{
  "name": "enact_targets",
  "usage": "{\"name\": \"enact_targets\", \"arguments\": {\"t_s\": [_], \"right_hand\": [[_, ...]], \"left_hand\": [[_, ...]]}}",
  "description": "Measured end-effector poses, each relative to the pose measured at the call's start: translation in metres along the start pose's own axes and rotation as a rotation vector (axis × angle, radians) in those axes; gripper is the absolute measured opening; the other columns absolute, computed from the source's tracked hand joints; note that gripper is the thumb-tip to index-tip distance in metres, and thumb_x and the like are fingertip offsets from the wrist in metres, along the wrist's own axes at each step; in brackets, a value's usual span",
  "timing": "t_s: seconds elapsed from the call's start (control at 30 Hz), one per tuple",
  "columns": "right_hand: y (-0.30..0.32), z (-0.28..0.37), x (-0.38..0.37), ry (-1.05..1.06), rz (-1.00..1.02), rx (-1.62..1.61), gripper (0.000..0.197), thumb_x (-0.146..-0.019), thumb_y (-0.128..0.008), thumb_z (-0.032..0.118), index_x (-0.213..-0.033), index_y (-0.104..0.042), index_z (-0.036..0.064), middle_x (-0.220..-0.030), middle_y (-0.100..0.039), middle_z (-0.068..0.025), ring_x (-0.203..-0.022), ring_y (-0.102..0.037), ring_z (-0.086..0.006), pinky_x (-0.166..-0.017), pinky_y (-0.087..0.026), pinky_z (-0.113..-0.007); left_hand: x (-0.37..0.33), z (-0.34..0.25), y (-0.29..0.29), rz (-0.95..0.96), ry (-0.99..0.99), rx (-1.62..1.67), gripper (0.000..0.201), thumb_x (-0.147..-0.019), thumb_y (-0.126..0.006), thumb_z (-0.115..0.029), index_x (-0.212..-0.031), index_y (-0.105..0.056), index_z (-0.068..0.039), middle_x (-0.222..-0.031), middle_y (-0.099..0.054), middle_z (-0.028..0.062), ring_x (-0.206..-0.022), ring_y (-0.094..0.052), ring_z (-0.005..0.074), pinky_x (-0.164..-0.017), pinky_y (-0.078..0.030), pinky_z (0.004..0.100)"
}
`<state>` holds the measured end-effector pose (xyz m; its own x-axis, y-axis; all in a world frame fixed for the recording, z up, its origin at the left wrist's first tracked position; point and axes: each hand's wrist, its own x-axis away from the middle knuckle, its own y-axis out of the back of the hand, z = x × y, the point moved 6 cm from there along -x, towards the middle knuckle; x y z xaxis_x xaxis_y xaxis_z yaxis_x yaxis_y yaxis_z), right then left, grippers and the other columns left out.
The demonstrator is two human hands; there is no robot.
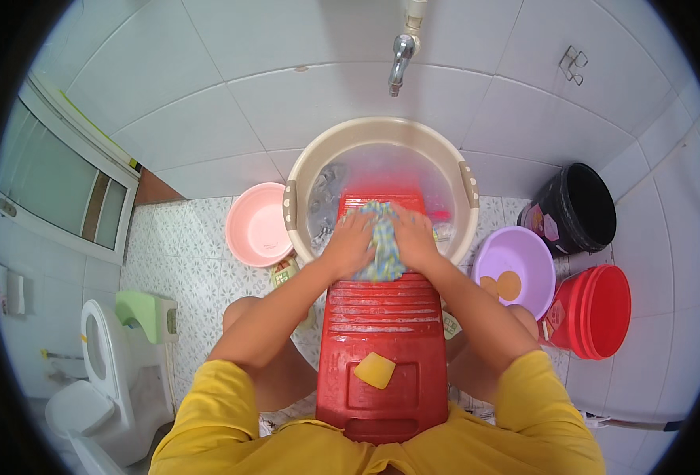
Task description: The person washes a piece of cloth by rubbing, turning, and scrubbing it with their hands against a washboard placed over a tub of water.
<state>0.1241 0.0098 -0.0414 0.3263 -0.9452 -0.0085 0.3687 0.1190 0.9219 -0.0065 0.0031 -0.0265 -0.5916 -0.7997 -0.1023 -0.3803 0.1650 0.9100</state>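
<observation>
A red plastic washboard [383,317] slopes from my lap down into a large cream basin [381,127] of cloudy water. On its ridges lies a bunched, wet-looking cloth [382,249] in a blue, green and yellow pattern. My left hand [351,244] grips the cloth's left side, and my right hand [413,237] has hold of its right side. Both hands press it against the board, with some fingertips hidden in its folds. Nearer to me, a yellow bar of soap [374,370] rests on the washboard's flat lower part. Dark, soaked fabric [328,190] shows at the basin's left.
Left of the basin is a pink basin [256,226]. To the right stand a purple basin [524,257], a black bucket [583,210] and a red bucket [595,313]. A tap [401,63] juts from the wall above. A toilet [120,372] and green stool [146,313] are at far left.
</observation>
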Motion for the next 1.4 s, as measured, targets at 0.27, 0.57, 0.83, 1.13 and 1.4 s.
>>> {"name": "enact_targets", "arguments": {"t_s": [0.27, 0.57, 0.83, 1.13, 1.4], "right_hand": [[0.025, 0.018, 0.055, 0.131, -0.069, -0.055, 0.051, -0.074, -0.058, 0.011, -0.124, -0.050, 0.0018, -0.140, -0.038, -0.0088, -0.121, -0.038, -0.0335, -0.105, -0.023, -0.053], [0.007, -0.038, -0.064, -0.359, 0.209, -0.279, 0.056, -0.084, -0.051, 0.029, -0.131, -0.042, 0.0018, -0.136, -0.043, -0.0178, -0.124, -0.039, -0.0394, -0.100, -0.031, -0.051], [-0.007, -0.114, -0.058, -0.575, -0.140, -0.706, 0.059, -0.088, -0.045, 0.052, -0.105, -0.065, -0.0004, -0.107, -0.062, -0.0250, -0.108, -0.056, -0.0383, -0.092, -0.041, -0.042], [0.055, -0.021, -0.015, 0.164, -0.520, -0.671, 0.037, -0.083, -0.067, 0.034, -0.077, -0.062, -0.0026, -0.069, -0.059, -0.0069, -0.065, -0.056, -0.0190, -0.070, -0.045, -0.029], [0.045, 0.005, 0.050, -0.080, -0.045, -0.651, 0.035, -0.077, -0.069, 0.033, -0.072, -0.056, 0.0015, -0.070, -0.054, -0.0124, -0.068, -0.052, -0.0258, -0.062, -0.042, -0.037]], "left_hand": [[0.030, -0.053, 0.023, 0.097, -0.027, -0.096, 0.083, -0.070, -0.062, -0.010, -0.144, -0.025, -0.013, -0.138, -0.033, 0.0178, -0.128, -0.029, 0.0398, -0.104, -0.025, 0.0545], [-0.060, 0.061, -0.009, -0.155, 0.208, 0.082, 0.079, -0.067, -0.069, -0.019, -0.138, -0.035, -0.010, -0.128, -0.049, 0.0177, -0.117, -0.047, 0.0348, -0.102, -0.034, 0.0458], [-0.051, 0.059, 0.031, 0.145, 0.287, 0.703, 0.034, -0.072, -0.073, -0.020, -0.101, -0.064, -0.005, -0.108, -0.060, 0.0120, -0.104, -0.056, 0.0224, -0.094, -0.041, 0.0319], [-0.019, 0.042, 0.048, -0.178, 0.491, 0.767, 0.042, -0.084, -0.064, -0.043, -0.101, -0.066, -0.004, -0.097, -0.059, 0.0114, -0.085, -0.057, 0.0240, -0.079, -0.044, 0.0382], [0.033, -0.030, 0.053, -0.158, 0.103, 0.371, 0.048, -0.079, -0.067, -0.039, -0.103, -0.061, 0.003, -0.125, -0.045, 0.0219, -0.117, -0.042, 0.0377, -0.098, -0.036, 0.0429]]}}
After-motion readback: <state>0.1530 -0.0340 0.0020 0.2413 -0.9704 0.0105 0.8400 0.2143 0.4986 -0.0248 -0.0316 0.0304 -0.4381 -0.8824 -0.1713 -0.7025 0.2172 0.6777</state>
